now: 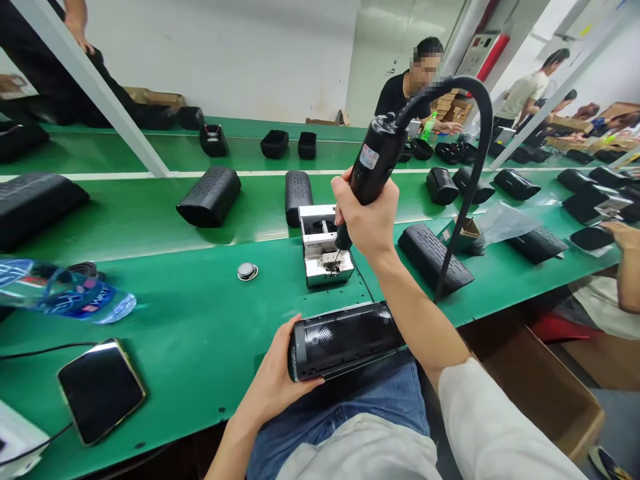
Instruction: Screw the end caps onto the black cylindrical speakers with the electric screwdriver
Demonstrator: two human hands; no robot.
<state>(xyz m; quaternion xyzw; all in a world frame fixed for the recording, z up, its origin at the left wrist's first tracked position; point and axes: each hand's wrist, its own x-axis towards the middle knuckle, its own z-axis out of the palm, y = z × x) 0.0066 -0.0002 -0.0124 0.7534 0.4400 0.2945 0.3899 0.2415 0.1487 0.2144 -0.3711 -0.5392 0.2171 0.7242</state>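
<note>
Above a metal box, the right hand closes round a smooth screwdriver; the half-curled left hand clasps a glossy speaker, one end hidden by the forearm.

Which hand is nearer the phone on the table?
Left. The left hand is right of the phone, holding the black device; the right hand is farther right and forward, gripping the electric screwdriver.

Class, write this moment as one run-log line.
left hand: holding black casing | right hand: gripping electric screwdriver | screwdriver: pointed down at silver box
</note>
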